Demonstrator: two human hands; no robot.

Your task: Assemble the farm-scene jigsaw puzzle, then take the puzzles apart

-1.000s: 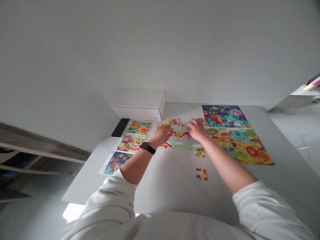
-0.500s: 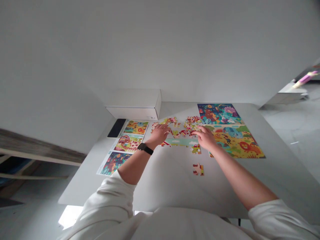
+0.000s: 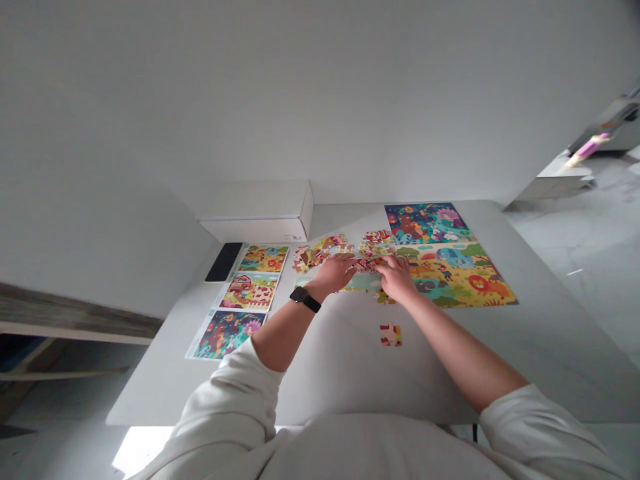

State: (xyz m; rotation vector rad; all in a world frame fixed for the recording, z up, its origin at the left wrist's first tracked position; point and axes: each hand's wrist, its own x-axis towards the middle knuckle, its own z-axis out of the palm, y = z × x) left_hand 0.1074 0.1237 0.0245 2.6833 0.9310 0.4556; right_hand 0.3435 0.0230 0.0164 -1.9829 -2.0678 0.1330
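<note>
On the white table (image 3: 340, 373), mid-frame: both hands down on the loose puzzle pieces (image 3: 320, 252), which are scattered between the white box (image 3: 257, 220) at 11 o'clock and the finished puzzles at 2 o'clock.

Left hand (image 3: 338, 272): black watch (image 3: 305, 299) on the wrist, palm down, fingers loosely curled over pieces near the middle of the pile. Whether anything is pinched can't be made out, too small.

Right hand (image 3: 397, 277): just beside the left, at its 3 o'clock, palm down, fingers bent onto pieces at the left edge of the savanna puzzle (image 3: 453, 280). Grip unclear, can't tell if it has hold of a piece. Fingertips of the two hands are near each other, almost touching.

A partly built strip (image 3: 363, 283), pale blue, lies under and between the hands. One small cluster of joined pieces (image 3: 391, 335) sits alone at 6 o'clock of the right hand, well apart from the pile.

Jungle puzzle (image 3: 425, 223) is complete, touching the savanna one's far edge.

Reference sheet (image 3: 243, 300) with three pictures lies at 9 o'clock of the left hand; black phone (image 3: 225, 261) is just beside its far end.

White sleeves are pushed up on both forearms.
</note>
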